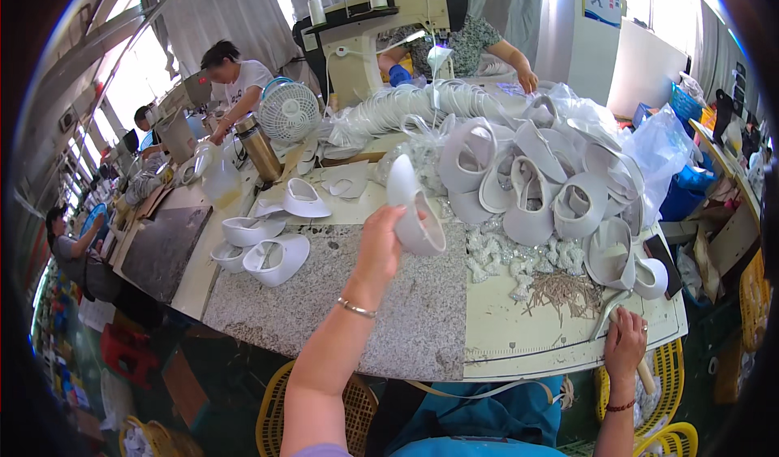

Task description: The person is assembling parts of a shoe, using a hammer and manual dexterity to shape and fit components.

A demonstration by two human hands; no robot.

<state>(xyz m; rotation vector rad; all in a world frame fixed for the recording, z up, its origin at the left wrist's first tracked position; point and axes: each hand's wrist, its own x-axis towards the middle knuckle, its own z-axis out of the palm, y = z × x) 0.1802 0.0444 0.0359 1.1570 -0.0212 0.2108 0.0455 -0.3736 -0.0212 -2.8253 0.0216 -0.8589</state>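
In the head view, the only one, the piece in play is a small, smooth white shoe upper, bottomless and curved around an oval opening (403, 183), raised in the left hand (378, 248) above a grey speckled stone-like slab (333, 307) and well apart from it. The left thumb and fingers are clamped on the upper's side wall, and the opening faces right. The right hand (625, 339) lies at the table's front edge over a tool with a bent metal end (603, 319) and a pale wooden handle (646, 376); its fingers are bent close together, but whether they grip the tool tightly I cannot tell. Loose white uppers (277, 260) sit left on and beside the slab, and a tall heap of similar pieces (526, 201) stands to the right, behind white knotted bows (487, 256) and a scatter of thin brown strips (561, 293). The held upper should prove very light, probably springy: it keeps its curve unsupported, so the rounded toe and heel look fairly stiff, while the thin rim would likely flex under a squeeze. Its smooth face may slip a little and pick up marks or creases. The best hold is probably a gentle pinch across the side wall, thumb opposite the fingers, leaving the toe curve unpressed.
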